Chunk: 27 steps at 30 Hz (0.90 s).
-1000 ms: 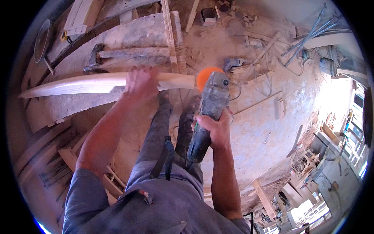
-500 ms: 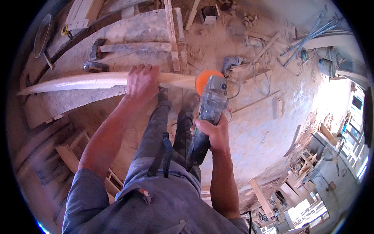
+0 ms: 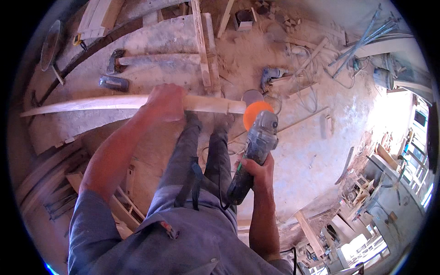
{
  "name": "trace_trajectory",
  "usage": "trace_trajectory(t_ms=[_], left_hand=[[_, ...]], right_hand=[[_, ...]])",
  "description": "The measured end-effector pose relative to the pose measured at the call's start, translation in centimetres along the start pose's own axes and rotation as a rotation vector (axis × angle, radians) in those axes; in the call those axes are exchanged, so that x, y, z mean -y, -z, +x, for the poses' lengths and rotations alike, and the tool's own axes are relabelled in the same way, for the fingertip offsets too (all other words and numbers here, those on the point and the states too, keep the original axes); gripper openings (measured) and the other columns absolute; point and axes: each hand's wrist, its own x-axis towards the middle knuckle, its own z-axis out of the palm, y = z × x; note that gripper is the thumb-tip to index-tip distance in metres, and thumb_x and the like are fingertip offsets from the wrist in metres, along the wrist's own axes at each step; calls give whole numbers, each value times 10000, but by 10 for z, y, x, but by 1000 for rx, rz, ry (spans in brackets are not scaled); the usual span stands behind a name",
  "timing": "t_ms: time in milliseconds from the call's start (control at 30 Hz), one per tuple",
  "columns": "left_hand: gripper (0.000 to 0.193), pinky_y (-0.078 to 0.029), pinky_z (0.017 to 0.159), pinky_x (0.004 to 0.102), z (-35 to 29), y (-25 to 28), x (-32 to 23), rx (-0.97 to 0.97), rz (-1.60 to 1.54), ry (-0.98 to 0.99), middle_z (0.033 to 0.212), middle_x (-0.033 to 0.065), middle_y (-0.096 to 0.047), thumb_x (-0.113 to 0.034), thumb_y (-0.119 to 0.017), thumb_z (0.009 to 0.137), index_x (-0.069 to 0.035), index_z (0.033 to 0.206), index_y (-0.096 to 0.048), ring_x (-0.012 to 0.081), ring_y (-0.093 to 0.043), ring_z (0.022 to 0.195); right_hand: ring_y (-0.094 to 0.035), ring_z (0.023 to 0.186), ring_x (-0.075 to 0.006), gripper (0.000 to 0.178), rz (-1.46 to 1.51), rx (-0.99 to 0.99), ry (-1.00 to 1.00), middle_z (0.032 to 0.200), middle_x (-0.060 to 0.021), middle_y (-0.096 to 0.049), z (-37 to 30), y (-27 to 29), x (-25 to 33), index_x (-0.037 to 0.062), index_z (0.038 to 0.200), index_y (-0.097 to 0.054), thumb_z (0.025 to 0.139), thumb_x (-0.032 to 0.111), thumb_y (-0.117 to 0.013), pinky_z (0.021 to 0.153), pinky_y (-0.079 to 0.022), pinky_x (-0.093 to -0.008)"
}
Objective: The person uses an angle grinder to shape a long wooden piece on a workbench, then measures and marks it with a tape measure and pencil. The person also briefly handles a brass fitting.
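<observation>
- As the long, tapered, slightly bowed piece of pale wood (image 3: 121, 102) runs left to right in front of the person in grey clothes (image 3: 192, 233), its thin end points left and its blunt end right.
- Left hand (image 3: 167, 101), bare: laid over the pale wood right of its middle, fingers wrapped down over the far side, grip narrow and holding.
- Right hand (image 3: 260, 172), bare: closed firmly round the body of a worn grey-and-black angle grinder (image 3: 257, 143), tool slanting from near left to far right.
- Flat, round, bright orange disc (image 3: 257, 114): fitted at the grinder's far end, right beside the wood's blunt end; whether the two touch, I cannot tell.
- Broad, dusty, pale slab with a curved near edge (image 3: 160, 35): at far left, partly beneath the wood.
- Hammer with dark metal head and pale wooden handle (image 3: 158, 60): on the slab, beyond the wood, handle pointing right.
- Short, dark, blocky object (image 3: 113, 83): between hammer and wood.
- Narrow, pale wooden strip (image 3: 202, 46): just right of the hammer's handle.
- Blue-grey power drill (image 3: 272, 75): on the dusty floor, far right of the hands.
- Bundle of thin blue-grey rods (image 3: 366, 43): at the far right.
</observation>
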Motion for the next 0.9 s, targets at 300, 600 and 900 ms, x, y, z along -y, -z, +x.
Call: trace_trajectory(t_ms=[300, 600, 900], left_hand=[[225, -559, 876, 519, 3, 19, 1, -165, -28, -27, 935, 210, -744, -88, -716, 717, -79, 940, -744, 413, -714, 971], [209, -569, 860, 514, 4, 17, -1, -129, -22, -20, 926, 199, -748, -97, -718, 731, -88, 938, -742, 404, -725, 952], [207, -581, 851, 518, -4, 16, -3, -175, -16, -19, 923, 207, -750, -119, -716, 760, -86, 962, -753, 408, -735, 932]], right_hand=[[-723, 735, -210, 407, 48, 58, 11, 887, -107, -718, 6, -8, 1, -17, 1080, -633, 739, 80, -832, 695, -598, -365], [-717, 743, -244, 524, -100, 111, 24, 906, -136, -698, 24, -26, 11, -25, 1144, -601, 697, 137, -821, 690, -603, -383], [-713, 731, -216, 525, 41, 79, 50, 918, -114, -706, 27, -30, 28, -33, 1195, -579, 753, 99, -830, 691, -608, -367]])
